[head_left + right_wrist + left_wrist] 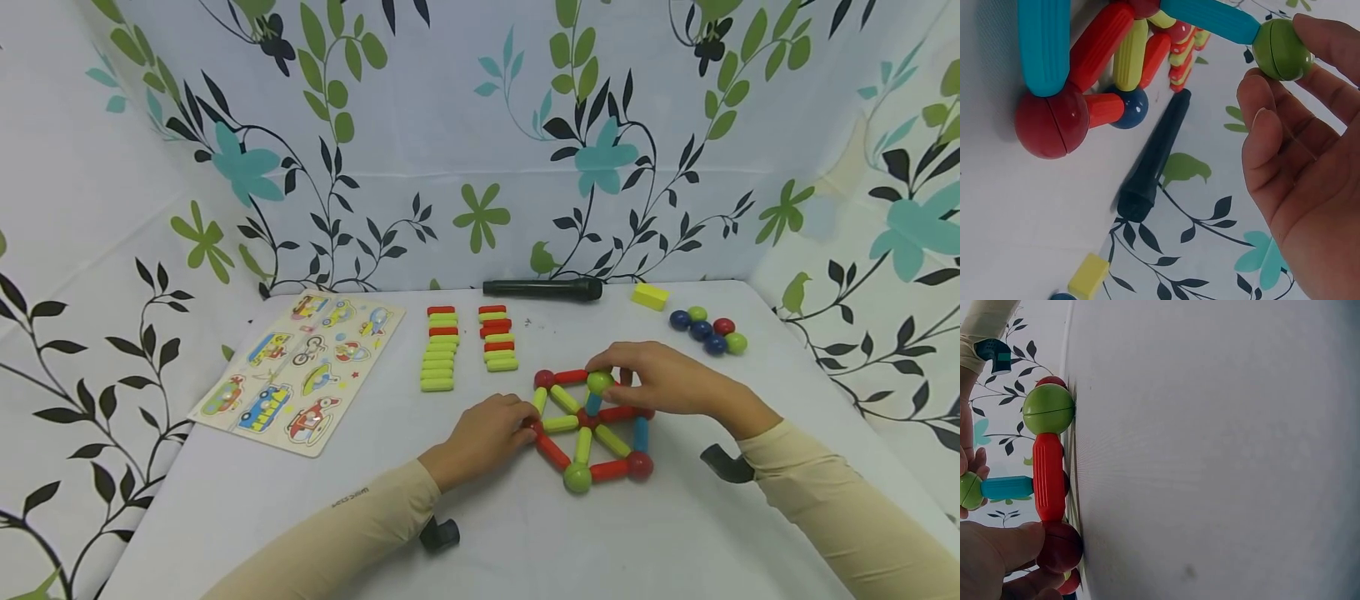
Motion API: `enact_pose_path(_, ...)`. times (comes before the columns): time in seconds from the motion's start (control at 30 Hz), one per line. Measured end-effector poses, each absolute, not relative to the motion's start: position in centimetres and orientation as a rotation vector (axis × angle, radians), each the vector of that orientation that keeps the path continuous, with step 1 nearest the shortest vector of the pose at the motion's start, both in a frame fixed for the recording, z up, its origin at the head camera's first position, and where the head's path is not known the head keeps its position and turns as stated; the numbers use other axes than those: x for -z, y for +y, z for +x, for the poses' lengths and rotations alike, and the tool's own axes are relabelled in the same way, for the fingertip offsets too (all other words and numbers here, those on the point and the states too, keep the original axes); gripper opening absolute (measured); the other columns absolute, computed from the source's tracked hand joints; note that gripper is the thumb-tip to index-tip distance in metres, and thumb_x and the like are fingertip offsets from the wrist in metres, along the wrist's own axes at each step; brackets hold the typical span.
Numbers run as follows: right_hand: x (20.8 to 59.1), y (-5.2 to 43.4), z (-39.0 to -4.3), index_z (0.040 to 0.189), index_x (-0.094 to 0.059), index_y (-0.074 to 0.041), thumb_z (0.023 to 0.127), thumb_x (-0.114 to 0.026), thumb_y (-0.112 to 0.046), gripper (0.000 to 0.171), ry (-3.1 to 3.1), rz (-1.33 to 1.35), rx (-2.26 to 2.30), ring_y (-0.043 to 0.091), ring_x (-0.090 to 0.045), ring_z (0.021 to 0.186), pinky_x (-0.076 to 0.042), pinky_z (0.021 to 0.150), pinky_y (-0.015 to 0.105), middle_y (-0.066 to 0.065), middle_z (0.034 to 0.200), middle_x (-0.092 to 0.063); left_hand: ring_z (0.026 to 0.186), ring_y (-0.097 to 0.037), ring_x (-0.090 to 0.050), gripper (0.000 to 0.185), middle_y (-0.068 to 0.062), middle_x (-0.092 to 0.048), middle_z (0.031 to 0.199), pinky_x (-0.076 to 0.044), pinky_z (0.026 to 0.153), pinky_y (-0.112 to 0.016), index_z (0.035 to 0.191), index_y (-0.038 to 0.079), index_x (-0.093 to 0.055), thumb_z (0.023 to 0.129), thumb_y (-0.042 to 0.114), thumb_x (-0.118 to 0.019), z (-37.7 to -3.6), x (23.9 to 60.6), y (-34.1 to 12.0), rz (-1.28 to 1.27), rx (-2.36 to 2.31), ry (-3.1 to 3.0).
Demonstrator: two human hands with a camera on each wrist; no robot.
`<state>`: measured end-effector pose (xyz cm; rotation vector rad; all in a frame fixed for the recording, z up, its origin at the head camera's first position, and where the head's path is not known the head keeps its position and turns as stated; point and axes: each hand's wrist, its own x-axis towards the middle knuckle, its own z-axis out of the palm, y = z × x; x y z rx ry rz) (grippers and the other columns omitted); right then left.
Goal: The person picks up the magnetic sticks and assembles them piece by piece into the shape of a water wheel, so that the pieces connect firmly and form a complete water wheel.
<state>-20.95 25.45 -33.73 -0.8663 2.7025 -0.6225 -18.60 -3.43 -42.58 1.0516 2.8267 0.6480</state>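
- Lower centre of the head view: two arms in beige sleeves reach in from the bottom edge over a white tabletop.
- Centre of the frame: a flat frame of plastic rods and balls in red, green, yellow and blue lies on the tabletop, with one blue rod rising from its middle.
- The left hand rests at the frame's left corner, fingers curled, its fingertips pinching a dark red ball there.
- The right hand holds a green ball atop the raised blue rod, pinched between thumb and fingers.
- Left of centre: a wooden vehicle puzzle board.
- Above the frame: two rows of red and green rods.
- Upper right: a cluster of loose blue, green and red balls and a yellow block.
- Farthest back, by the floral wall: a black microphone.
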Motion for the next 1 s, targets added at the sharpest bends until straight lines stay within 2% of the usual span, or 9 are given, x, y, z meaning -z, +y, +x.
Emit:
enact_pose_path(0.4,33.6,25.5,-21.0,0.136,-0.064,-0.024,0.095,-0.072,-0.031,0.042,2.669,-0.861,0.638,0.011,-0.061,0.093,-0.056,0.07,0.027,-0.007,0.121,-0.066,0.086,-0.007,-0.054,0.023,0.01,-0.064,0.091,-0.05,0.073,-0.021,0.115,0.021,-0.07,0.094,0.031,-0.075,-18.7,42.7,-3.5,1.013,-0.671,2.816)
enact_pose_path(0.67,33.4,26.0,-21.5,0.132,-0.066,-0.02,0.098,-0.068,-0.038,0.039,2.717,-0.876,0.685,0.011,-0.062,0.093,-0.055,0.072,0.029,-0.004,0.115,-0.068,0.084,-0.007,-0.055,0.022,0.011,-0.066,0.091,-0.05,0.073,-0.022,0.114,0.021,-0.07,0.094,0.029,-0.075,-18.5,42.4,-4.3,0.988,-0.644,2.807)
enact_pose_path(0.83,34.3,26.3,-23.1,0.129,-0.068,-0.015,0.098,-0.069,-0.031,0.034,2.783,-0.842,0.71,0.013,-0.062,0.091,-0.055,0.076,0.031,-0.002,0.111,-0.07,0.086,-0.007,-0.057,0.021,0.011,-0.069,0.094,-0.052,0.077,-0.024,0.113,0.022,-0.072,0.093,0.028,-0.076,-18.2,42.1,-5.6,0.945,-0.614,2.795)
enact_pose_path(1.0,35.8,26.0,-25.2,0.128,-0.069,-0.011,0.098,-0.068,-0.025,0.033,2.777,-0.755,0.716,0.017,-0.061,0.09,-0.055,0.078,0.033,0.0,0.11,-0.07,0.083,-0.007,-0.055,0.018,0.012,-0.066,0.088,-0.051,0.074,-0.024,0.109,0.021,-0.072,0.093,0.027,-0.076,-18.1,41.9,-6.9,0.985,-0.592,2.773)
